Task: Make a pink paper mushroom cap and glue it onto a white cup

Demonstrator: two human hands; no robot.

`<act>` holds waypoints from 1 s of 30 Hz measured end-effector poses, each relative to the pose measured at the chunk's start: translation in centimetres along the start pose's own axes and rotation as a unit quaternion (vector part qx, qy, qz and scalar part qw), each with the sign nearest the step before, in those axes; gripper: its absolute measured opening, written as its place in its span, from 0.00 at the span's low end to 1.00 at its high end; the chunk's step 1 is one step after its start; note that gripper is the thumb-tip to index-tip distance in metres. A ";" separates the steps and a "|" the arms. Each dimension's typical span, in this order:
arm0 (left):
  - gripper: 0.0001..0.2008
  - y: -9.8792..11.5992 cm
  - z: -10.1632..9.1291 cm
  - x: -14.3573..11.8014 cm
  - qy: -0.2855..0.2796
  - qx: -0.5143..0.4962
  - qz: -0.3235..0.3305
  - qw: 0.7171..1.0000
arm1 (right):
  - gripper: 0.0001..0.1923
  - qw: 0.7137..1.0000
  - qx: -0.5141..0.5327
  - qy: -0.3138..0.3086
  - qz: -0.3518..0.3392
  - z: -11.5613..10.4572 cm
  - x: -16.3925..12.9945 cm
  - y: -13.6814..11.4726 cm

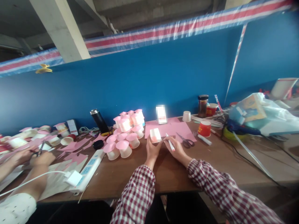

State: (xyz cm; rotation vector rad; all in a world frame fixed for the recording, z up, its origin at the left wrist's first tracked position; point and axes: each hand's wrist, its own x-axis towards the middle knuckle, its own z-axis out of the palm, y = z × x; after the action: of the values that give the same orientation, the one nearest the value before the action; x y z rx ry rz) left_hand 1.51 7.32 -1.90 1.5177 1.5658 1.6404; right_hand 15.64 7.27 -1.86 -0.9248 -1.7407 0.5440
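Note:
My left hand [153, 151] is closed around a white paper cup [155, 135], held just above the table's middle. Close beside it, my right hand [177, 151] grips a white marker pen [171, 144] with a red end, its tip pointing up and away. Behind both hands lies a sheet of pink paper [181, 125]. Dark-handled scissors [188, 142] rest partly on that sheet, right of my right hand. To the left of my hands stand several paper cups with pink paper discs on top [122, 145], some stacked.
A red paper cup [204, 128] and a glue stick or tube [204, 140] lie to the right, before a dark-lidded jar [202, 105]. A power strip [91, 169] and black bottle [99, 121] stand left. Further left, a co-worker's hands [42, 158] hold scissors.

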 end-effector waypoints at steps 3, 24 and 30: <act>0.35 -0.2 0.1 0.0 0.011 0.016 0.032 0.999 | 0.10 1.000 0.004 -0.002 0.004 -0.1 0.0 -0.1; 0.37 -0.3 0.2 -0.1 -0.002 0.016 0.045 0.999 | 0.10 0.999 0.028 -0.044 0.009 -1.0 0.2 -0.2; 0.36 -0.4 0.2 -0.1 -0.009 0.027 0.041 0.999 | 0.10 0.999 0.031 -0.038 0.015 -0.8 0.2 0.0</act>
State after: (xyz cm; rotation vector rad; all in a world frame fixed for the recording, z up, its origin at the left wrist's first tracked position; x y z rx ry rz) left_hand 1.56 7.41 -2.33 1.6404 1.5685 1.6366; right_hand 16.37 7.38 -1.50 -0.8991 -1.7699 0.6559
